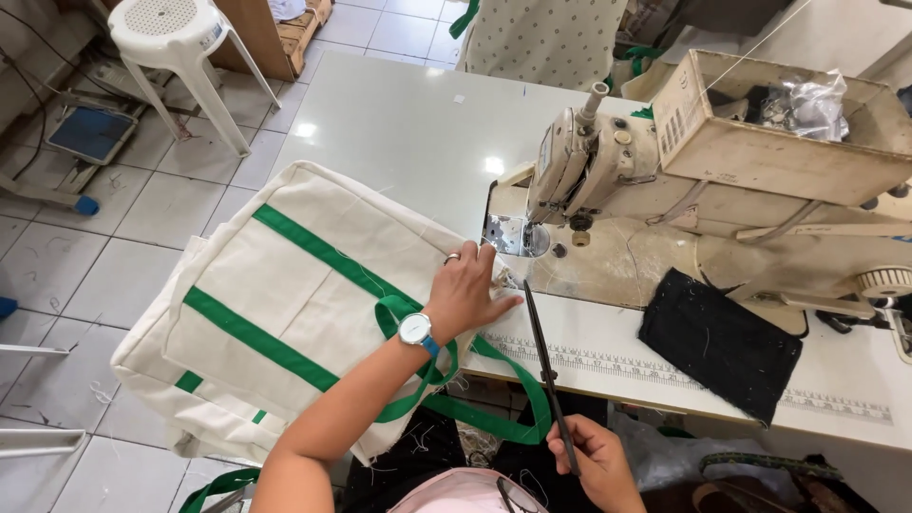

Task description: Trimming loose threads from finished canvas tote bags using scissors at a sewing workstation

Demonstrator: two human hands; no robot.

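Bag: a cream canvas tote bag (285,313) with green straps lies at centre left of the frame, half on the counter (399,123) and half hanging off its near edge.
Handling: it looks soft and floppy, light, not slippery; the overhanging part would likely sag and drag unless pinned flat, so the firm seam by the corner seems the best place to hold.
Left hand (467,290): pressed flat, fingers together, on the bag's corner beside the needle plate.
Right hand (594,456): closed round the handles of long black scissors (546,370), blades pointing up toward the bag's corner.
Green strap (418,380): loops loose under the left wrist, close to the blades; it could snag.
Around: sewing machine (608,171) at upper right, black cloth (722,342) to its lower right, white stool (180,47) at upper left.
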